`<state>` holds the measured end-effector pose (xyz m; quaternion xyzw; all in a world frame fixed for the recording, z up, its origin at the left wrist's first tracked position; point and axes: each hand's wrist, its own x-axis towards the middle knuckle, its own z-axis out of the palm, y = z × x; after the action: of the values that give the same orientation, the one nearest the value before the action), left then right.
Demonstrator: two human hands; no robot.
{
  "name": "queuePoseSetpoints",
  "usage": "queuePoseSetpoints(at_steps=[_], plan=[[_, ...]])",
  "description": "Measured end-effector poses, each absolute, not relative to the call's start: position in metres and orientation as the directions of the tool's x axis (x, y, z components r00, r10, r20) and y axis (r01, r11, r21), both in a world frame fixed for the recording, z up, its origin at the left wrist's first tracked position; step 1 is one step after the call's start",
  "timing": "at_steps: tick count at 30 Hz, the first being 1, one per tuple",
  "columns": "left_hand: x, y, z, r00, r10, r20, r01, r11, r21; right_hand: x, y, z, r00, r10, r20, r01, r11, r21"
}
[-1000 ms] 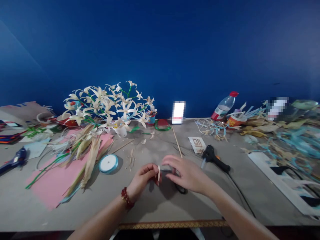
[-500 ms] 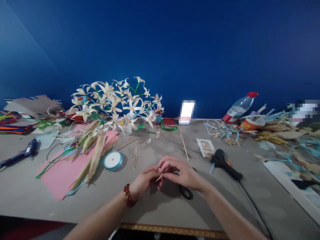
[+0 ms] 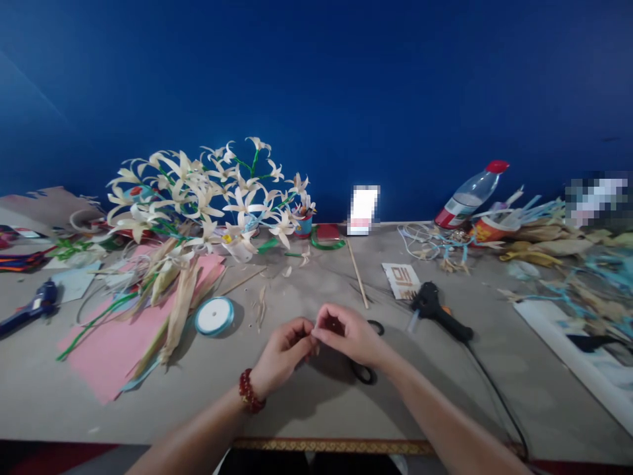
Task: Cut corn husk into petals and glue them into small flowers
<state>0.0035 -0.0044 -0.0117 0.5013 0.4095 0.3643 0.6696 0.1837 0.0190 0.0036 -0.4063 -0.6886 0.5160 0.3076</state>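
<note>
My left hand [image 3: 281,353] and my right hand [image 3: 349,334] meet over the middle of the grey table [image 3: 316,402], fingertips pinched together on a small pale petal strip that is mostly hidden between them. My left wrist wears a red bead bracelet [image 3: 246,391]. Black scissors [image 3: 364,369] lie on the table just under and behind my right hand. A black glue gun [image 3: 435,310] rests to the right of my hands, its cord running toward the front edge.
A bouquet of cream husk flowers [image 3: 208,191] stands at the back left above pink paper [image 3: 123,336] with dried husks. A ribbon spool [image 3: 214,316], wooden stick [image 3: 357,282], blue glue gun [image 3: 27,310], plastic bottle [image 3: 469,194] and strip clutter surround the hands.
The pale strip stood upright in my left fingers a second ago; now both hands have closed together around it, and my right hand has come off the scissors area toward my left.
</note>
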Motion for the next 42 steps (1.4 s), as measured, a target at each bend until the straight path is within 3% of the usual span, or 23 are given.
queuePoseSetpoints(at_steps=[7,16,20,23,26,28,31,39,42], plan=[[0.004,-0.004,-0.009,0.401,0.900,-0.171,-0.157,0.252,0.955,0.182,0.020,-0.004,-0.440,0.892,-0.108,0.069,-0.086,-0.994],[0.005,-0.005,-0.009,0.374,0.912,-0.169,-0.205,0.259,0.944,0.183,0.019,0.001,-0.492,0.858,-0.146,0.072,-0.127,-0.989],[0.004,-0.004,-0.012,0.369,0.913,-0.175,-0.242,0.276,0.930,0.193,0.021,0.010,-0.453,0.885,-0.108,0.200,-0.017,-0.980],[0.001,-0.002,-0.014,0.361,0.916,-0.176,-0.257,0.279,0.925,0.212,0.017,0.021,-0.354,0.935,-0.015,0.513,0.181,-0.839],[-0.001,-0.001,-0.015,0.347,0.924,-0.158,-0.282,0.263,0.923,0.233,0.002,0.022,-0.328,0.944,0.024,0.816,0.296,-0.497],[-0.001,-0.002,-0.015,0.348,0.927,-0.138,-0.316,0.254,0.914,0.243,-0.012,0.016,-0.349,0.935,0.055,0.881,0.348,-0.321],[0.000,-0.002,-0.015,0.359,0.928,-0.101,-0.376,0.243,0.894,0.250,-0.028,0.003,-0.375,0.923,0.084,0.908,0.384,-0.166],[0.001,-0.004,-0.018,0.356,0.933,-0.056,-0.455,0.226,0.862,0.241,-0.022,0.002,-0.283,0.953,-0.103,0.957,0.274,-0.099],[0.001,-0.004,-0.018,0.362,0.931,-0.049,-0.468,0.227,0.854,0.242,-0.017,0.001,-0.224,0.967,-0.121,0.965,0.202,-0.168]])
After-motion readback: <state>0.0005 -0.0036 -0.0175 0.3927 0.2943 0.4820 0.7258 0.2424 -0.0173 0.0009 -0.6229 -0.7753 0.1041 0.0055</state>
